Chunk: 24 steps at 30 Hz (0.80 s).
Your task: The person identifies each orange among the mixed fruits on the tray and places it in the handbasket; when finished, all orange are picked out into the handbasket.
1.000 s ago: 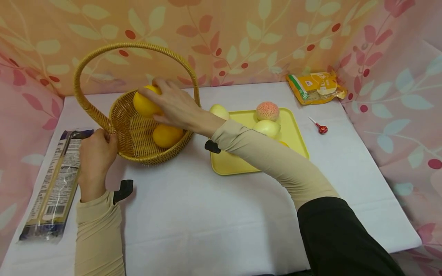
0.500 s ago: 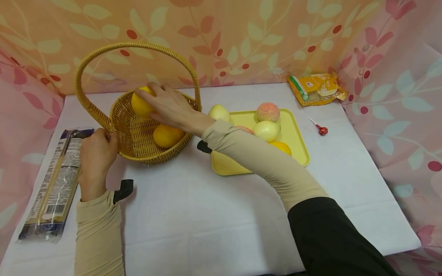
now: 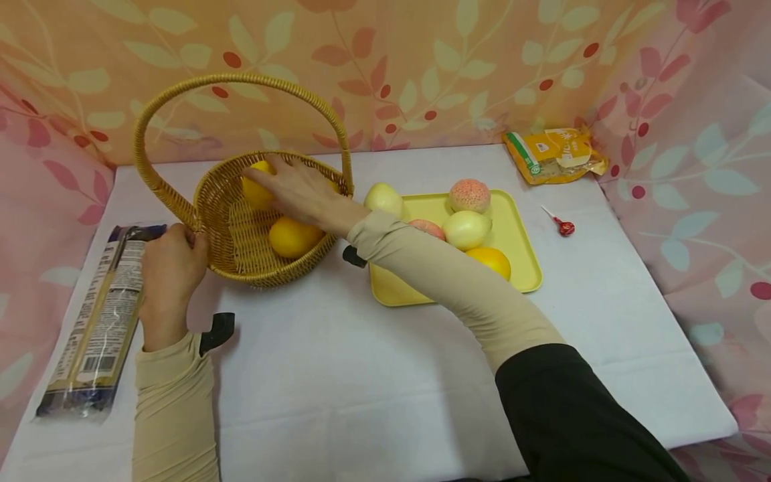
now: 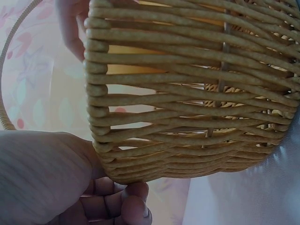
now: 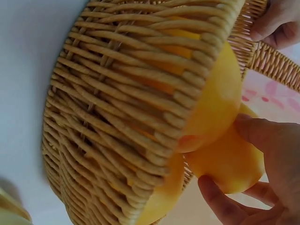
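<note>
As the wicker basket [image 3: 259, 279] is steadied on the white-covered bench [image 3: 337, 388] by the left hand [image 3: 173, 276], a yellow fruit [image 3: 255, 193] is held at the basket's far inner side by the right hand [image 3: 301, 191]! Closely watched now, that right grip: narrowed on the fruit, thumb to one side, fingers to the other, as is shown from the right wrist. The left grip, meanwhile, is curled about the rim where the arched handle [image 3: 241, 79] is rooted. Low in the basket a second yellow fruit [image 3: 292, 237] is seen, and a third yellow fruit [image 5: 161, 201] is glimpsed past the weave; whether the held one is touched by either cannot be told.

Over on the yellow tray [image 3: 391, 288], a pale fruit [image 3: 466, 229] and a pink-speckled fruit [image 3: 470, 195] are left untouched. Step in hand, by judgement: a fruit being placed or arranged within the basket, though lowering cannot be told from lifting here. For a release, support from below would be called for first, then a gentle spreading of the fingers; for a lift, a firmer hold and a path clear of the handle. Either way, the basket is best braced.
</note>
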Available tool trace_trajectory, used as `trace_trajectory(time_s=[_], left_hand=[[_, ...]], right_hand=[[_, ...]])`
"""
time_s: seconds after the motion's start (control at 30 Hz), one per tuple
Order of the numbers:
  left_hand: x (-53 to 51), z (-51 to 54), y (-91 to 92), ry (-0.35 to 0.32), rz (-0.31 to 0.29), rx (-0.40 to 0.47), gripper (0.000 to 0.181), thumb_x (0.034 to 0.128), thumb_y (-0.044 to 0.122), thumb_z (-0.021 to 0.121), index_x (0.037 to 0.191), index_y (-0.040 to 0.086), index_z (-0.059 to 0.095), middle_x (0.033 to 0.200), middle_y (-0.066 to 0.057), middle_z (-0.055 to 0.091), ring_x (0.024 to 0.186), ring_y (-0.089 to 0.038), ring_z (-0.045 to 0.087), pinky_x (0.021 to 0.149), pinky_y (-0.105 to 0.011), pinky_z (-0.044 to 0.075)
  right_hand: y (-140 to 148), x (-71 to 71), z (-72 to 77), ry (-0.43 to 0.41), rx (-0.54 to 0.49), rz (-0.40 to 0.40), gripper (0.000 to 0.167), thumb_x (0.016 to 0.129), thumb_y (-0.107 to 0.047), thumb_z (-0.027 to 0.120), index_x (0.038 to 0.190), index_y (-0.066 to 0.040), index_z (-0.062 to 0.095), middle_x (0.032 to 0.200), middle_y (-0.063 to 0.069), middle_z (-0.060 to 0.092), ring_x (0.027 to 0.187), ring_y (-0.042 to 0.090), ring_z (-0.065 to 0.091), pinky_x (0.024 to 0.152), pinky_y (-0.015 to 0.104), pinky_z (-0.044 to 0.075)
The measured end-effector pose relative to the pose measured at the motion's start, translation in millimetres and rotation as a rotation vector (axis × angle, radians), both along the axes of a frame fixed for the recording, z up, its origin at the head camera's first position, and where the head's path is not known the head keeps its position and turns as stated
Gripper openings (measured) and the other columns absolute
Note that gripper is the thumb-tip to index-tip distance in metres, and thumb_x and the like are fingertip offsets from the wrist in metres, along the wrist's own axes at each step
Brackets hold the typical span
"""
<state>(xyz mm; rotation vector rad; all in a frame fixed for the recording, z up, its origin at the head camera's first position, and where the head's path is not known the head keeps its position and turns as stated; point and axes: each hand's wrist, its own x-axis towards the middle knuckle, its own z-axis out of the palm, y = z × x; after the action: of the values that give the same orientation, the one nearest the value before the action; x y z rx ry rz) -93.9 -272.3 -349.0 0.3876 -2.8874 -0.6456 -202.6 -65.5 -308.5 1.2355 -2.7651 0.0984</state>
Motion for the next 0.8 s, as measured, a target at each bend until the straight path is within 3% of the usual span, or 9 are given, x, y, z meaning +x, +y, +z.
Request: trace_trajectory(time_s=[0.17, 0.3, 0.47, 0.8], left_hand=[[-0.4, 0.1, 0.2, -0.004, -0.001, -0.005, 0.037, 0.0984, 0.023, 0.044, 0.091, -0.011, 0.057, 0.075, -0.028, 0.058, 0.06, -0.036, 0.053, 0.044, -0.031, 0.031], [-0.1, 0.4, 0.4, -0.007, 0.001, 0.004, 0.037, 0.0987, 0.023, 0.043, 0.092, -0.011, 0.057, 0.076, -0.028, 0.058, 0.06, -0.035, 0.052, 0.043, -0.031, 0.032], [0.9, 0.0, 0.4, -0.009, 0.002, 0.01, 0.038, 0.0989, 0.023, 0.043, 0.094, -0.012, 0.057, 0.077, -0.028, 0.058, 0.061, -0.035, 0.052, 0.044, -0.03, 0.032], [1.2, -0.7, 0.9, 0.033, -0.006, -0.01, 0.035, 0.0972, 0.021, 0.045, 0.088, -0.011, 0.056, 0.074, -0.028, 0.058, 0.06, -0.038, 0.053, 0.044, -0.031, 0.031]], right_hand=[[-2.2, -2.7, -2.6, -0.053, 0.034, -0.008, 0.055, 0.098, -0.016, 0.047, 0.148, -0.034, 0.036, 0.144, 0.011, 0.044, 0.1, 0.024, 0.061, 0.077, 0.027, 0.054], [-6.3, -2.5, -2.8, -0.099, 0.094, 0.002, 0.054, 0.1, -0.019, 0.045, 0.15, -0.035, 0.033, 0.151, 0.012, 0.038, 0.117, 0.029, 0.057, 0.089, 0.033, 0.053], [-10.9, 0.5, -4.1, -0.193, 0.152, -0.003, 0.051, 0.105, -0.019, 0.035, 0.153, -0.036, 0.027, 0.161, 0.011, 0.022, 0.139, 0.033, 0.04, 0.104, 0.042, 0.046], [-11.7, -0.2, -6.4, -0.199, 0.215, -0.02, 0.051, 0.105, -0.015, 0.034, 0.153, -0.029, 0.03, 0.159, 0.01, 0.029, 0.136, 0.028, 0.046, 0.108, 0.037, 0.043]])
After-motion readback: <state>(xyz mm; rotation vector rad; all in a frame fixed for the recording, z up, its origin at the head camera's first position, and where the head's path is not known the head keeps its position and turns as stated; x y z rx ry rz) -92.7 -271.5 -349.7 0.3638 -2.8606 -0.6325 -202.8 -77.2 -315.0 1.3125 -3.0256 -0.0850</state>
